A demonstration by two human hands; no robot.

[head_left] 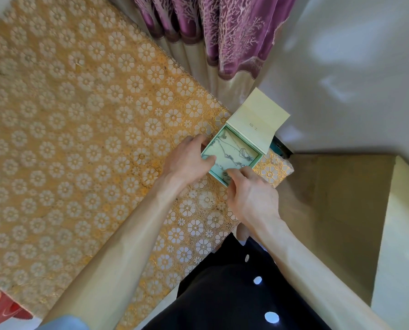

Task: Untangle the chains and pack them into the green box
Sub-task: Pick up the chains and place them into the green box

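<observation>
Chains (232, 150) are lying loose in the green box (257, 160); left hand (186, 160) grip is clasping its rim, right hand (253, 196) grip seemingly pinching one end. Tugging risks re-tangling.

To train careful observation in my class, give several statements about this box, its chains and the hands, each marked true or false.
1. The lid of the green box stands open. True.
2. The chains lie on the tablecloth beside the box. False: they lie inside it.
3. The left hand holds the box's edge. True.
4. The right hand rests in the person's lap. False: its fingertips are at the chains in the box's near corner.
5. The tablecloth is plain blue. False: it is golden with a flower pattern.
</observation>
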